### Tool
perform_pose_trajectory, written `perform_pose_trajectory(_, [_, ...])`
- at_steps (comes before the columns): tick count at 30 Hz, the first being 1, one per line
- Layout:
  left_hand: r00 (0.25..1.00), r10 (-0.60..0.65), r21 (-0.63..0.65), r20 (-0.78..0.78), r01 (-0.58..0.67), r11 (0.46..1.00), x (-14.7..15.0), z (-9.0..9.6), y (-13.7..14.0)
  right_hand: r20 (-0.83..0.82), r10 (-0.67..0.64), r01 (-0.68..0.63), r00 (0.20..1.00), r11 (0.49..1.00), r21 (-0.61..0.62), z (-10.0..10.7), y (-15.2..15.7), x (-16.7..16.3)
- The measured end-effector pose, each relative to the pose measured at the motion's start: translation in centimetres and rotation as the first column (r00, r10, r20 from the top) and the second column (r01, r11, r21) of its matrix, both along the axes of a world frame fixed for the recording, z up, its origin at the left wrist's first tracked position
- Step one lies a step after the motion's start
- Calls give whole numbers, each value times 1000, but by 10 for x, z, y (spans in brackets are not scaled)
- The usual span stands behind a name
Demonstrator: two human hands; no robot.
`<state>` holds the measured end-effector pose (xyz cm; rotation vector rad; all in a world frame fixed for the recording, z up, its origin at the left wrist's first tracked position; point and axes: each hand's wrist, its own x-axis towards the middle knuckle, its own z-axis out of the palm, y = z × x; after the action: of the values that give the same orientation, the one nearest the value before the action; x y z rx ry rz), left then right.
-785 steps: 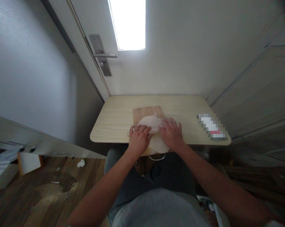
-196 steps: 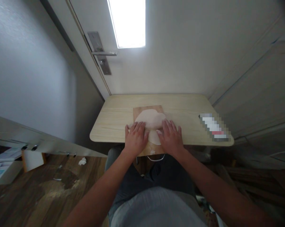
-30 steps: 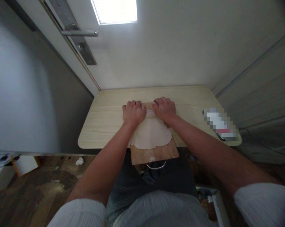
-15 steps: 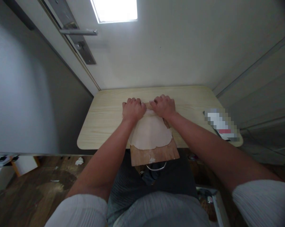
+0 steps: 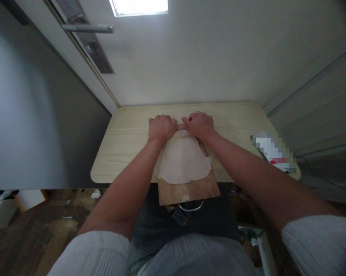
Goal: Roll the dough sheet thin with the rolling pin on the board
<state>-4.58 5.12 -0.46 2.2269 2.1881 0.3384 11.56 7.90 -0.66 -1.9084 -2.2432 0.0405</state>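
Observation:
A pale, flat sheet of dough (image 5: 184, 165) with a ragged edge lies on a brown wooden cutting board (image 5: 173, 195). Across the dough's far end runs a wooden rolling pin (image 5: 181, 127), of which only a short middle stretch shows between my hands. My left hand (image 5: 162, 128) is closed over its left part, knuckles up. Over the right part my right hand (image 5: 200, 124) is closed in the same way, its thumb near the middle. My palms and fingers hide both ends of the pin.
The board's near end overhangs the front edge of a light wooden table (image 5: 118, 153). A blurred-out flat item (image 5: 272, 151) lies at the table's right. Behind stands a white door with a metal handle (image 5: 89, 28). Crumpled white paper (image 5: 96, 194) is on the floor.
Both hands and the rolling pin have shifted slightly away from me, toward the dough's far edge. The camera's view has moved a little. Both grips look the same.

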Motion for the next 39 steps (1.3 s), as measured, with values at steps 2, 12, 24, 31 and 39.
perform_pose_trajectory(2, [1000, -6, -12, -10, 6, 1000, 0, 0, 4, 0, -10, 10, 1000, 1000, -24, -1, 5, -1])
perform_pose_trajectory(12, [999, 22, -55, 29, -21, 998, -3, 1, 23, -9, -41, 40, 999, 992, -119, -3, 29, -5])
perform_pose_trajectory(24, [999, 46, -91, -29, -49, 995, -5, 1, 41, 0, -37, 37, 999, 988, -152, -1, 45, -10])
perform_pose_trajectory(31, [999, 40, -107, -29, -43, 993, -4, 2, 35, 3, -38, 38, 999, 983, -180, 3, 39, -9])
perform_pose_trajectory(39, [1000, -14, -65, -17, 13, 998, -2, 1, 15, -29, -26, 23, 999, 996, -85, -2, 16, -2])
